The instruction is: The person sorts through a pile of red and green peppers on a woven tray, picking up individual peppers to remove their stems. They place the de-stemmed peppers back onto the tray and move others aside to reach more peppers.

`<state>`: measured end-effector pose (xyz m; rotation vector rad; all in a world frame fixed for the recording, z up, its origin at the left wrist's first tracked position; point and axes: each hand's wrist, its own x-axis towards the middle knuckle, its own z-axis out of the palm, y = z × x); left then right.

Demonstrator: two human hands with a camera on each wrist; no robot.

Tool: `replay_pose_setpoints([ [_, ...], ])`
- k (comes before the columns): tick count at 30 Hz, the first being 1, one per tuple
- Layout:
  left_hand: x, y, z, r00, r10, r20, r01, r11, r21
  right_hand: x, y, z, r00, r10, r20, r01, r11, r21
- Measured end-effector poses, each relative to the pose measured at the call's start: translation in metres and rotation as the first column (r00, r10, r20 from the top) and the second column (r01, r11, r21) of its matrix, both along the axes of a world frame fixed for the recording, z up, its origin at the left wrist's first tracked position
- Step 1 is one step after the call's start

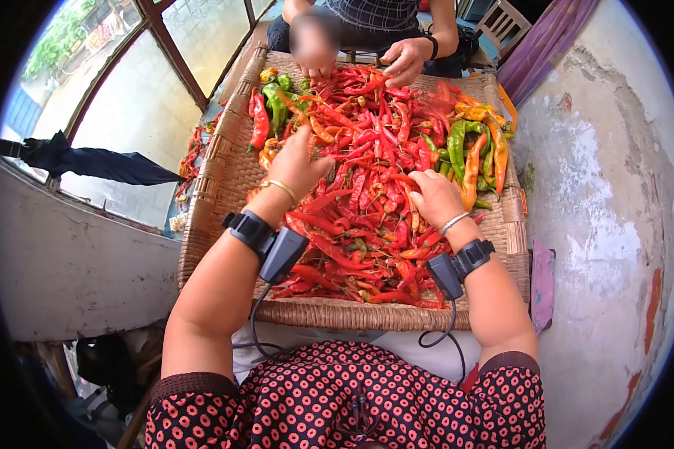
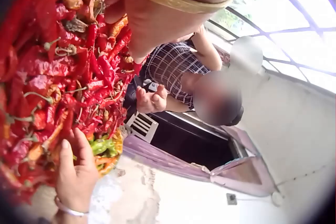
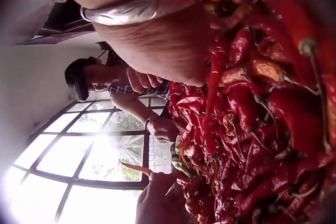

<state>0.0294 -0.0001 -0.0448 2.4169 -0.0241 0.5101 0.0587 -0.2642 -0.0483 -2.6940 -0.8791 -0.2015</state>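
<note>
Several red chili peppers fill a woven tray. My left hand is over the left side of the heap, pinching an orange chili pepper whose tip sticks out past the fingers. My right hand rests at the heap's right side, fingertips among red peppers beside the orange and green ones. In the left wrist view, the right hand's fingers look fairly straight, with no pepper between them. Its fingertips are hidden behind the palm in the right wrist view.
Green peppers lie at the tray's far left, and orange and green peppers at its right. Across the tray, another person's hands reach over the heap. A folded dark umbrella hangs at left; a wall stands at right.
</note>
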Motion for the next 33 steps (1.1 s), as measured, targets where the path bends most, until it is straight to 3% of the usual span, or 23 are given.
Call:
replay_pose_setpoints([
  [1, -0.005, -0.004, 0.000, 0.988, -0.098, 0.118, 0.082, 0.987, 0.137, -0.001, 0.001, 0.000, 1.000, -0.016, -0.008, 0.016, 0.999, -0.040],
  [3, -0.013, -0.015, 0.002, 0.914, -0.320, -0.247, 0.369, 0.910, 0.187, -0.002, 0.004, -0.001, 0.999, -0.034, -0.017, 0.032, 0.996, -0.079],
  [5, -0.021, -0.032, 0.006, 0.805, -0.371, -0.463, 0.529, 0.803, 0.275, 0.000, 0.005, -0.002, 0.986, -0.131, -0.098, 0.117, 0.983, -0.142],
  [8, -0.030, -0.043, 0.014, 0.750, -0.465, -0.470, 0.613, 0.755, 0.232, 0.003, 0.001, -0.004, 0.975, -0.187, -0.121, 0.165, 0.971, -0.172],
  [12, -0.029, -0.041, 0.015, 0.761, -0.429, -0.487, 0.601, 0.750, 0.278, 0.006, 0.000, 0.010, 0.966, -0.190, -0.176, 0.143, 0.958, -0.248],
  [14, -0.028, -0.038, 0.010, 0.799, -0.476, -0.367, 0.568, 0.799, 0.200, 0.003, 0.002, 0.024, 0.979, -0.188, -0.075, 0.184, 0.981, -0.060],
  [15, -0.028, -0.038, 0.009, 0.799, -0.475, -0.368, 0.567, 0.800, 0.198, 0.003, 0.003, 0.025, 0.979, -0.187, -0.076, 0.182, 0.981, -0.061],
  [16, -0.028, -0.040, 0.008, 0.800, -0.521, -0.298, 0.562, 0.824, 0.071, 0.003, 0.004, 0.026, 0.947, -0.124, -0.296, 0.196, 0.954, 0.226],
  [17, -0.028, -0.042, 0.007, 0.802, -0.555, -0.222, 0.557, 0.828, -0.058, 0.003, 0.005, 0.028, 0.879, 0.003, -0.476, 0.259, 0.837, 0.483],
  [18, -0.030, -0.047, 0.007, 0.801, -0.556, -0.223, 0.558, 0.828, -0.060, -0.005, 0.009, 0.041, 0.688, 0.158, -0.708, 0.373, 0.760, 0.533],
  [19, -0.033, -0.054, 0.007, 0.790, -0.572, -0.222, 0.481, 0.801, -0.356, -0.012, 0.014, 0.041, 0.688, 0.157, -0.709, 0.375, 0.759, 0.532],
  [20, -0.035, -0.059, 0.007, 0.780, -0.588, -0.214, 0.359, 0.700, -0.617, -0.019, 0.018, 0.041, 0.590, 0.254, -0.766, 0.399, 0.734, 0.550],
  [21, -0.036, -0.061, 0.007, 0.778, -0.590, -0.216, 0.360, 0.700, -0.617, -0.025, 0.022, 0.040, 0.482, 0.348, -0.804, 0.426, 0.709, 0.562],
  [23, -0.036, -0.064, 0.008, 0.598, -0.672, -0.437, 0.220, 0.662, -0.716, -0.030, 0.026, 0.039, 0.429, 0.402, -0.809, 0.340, 0.758, 0.557],
  [26, -0.033, -0.057, 0.017, 0.637, -0.622, -0.454, 0.173, 0.690, -0.703, -0.021, 0.023, 0.038, 0.452, 0.320, -0.832, 0.312, 0.817, 0.484],
  [27, -0.030, -0.052, 0.021, 0.649, -0.575, -0.499, 0.111, 0.720, -0.685, -0.014, 0.017, 0.027, 0.735, 0.180, -0.654, 0.172, 0.883, 0.436],
  [28, -0.026, -0.048, 0.020, 0.749, -0.502, -0.433, 0.080, 0.717, -0.692, -0.009, 0.013, 0.019, 0.926, 0.066, -0.370, 0.066, 0.941, 0.332],
  [29, -0.017, -0.038, 0.012, 0.796, -0.486, -0.360, 0.007, 0.603, -0.798, -0.008, 0.009, 0.015, 0.929, 0.066, -0.364, 0.064, 0.940, 0.336],
  [31, -0.010, -0.034, 0.012, 0.926, -0.289, -0.244, -0.102, 0.431, -0.897, -0.008, 0.004, 0.011, 0.974, -0.179, -0.141, 0.174, 0.984, -0.048],
  [33, -0.007, -0.022, 0.003, 0.887, -0.368, -0.281, -0.097, 0.445, -0.890, -0.007, 0.005, 0.009, 0.958, -0.211, -0.192, 0.190, 0.974, -0.125],
])
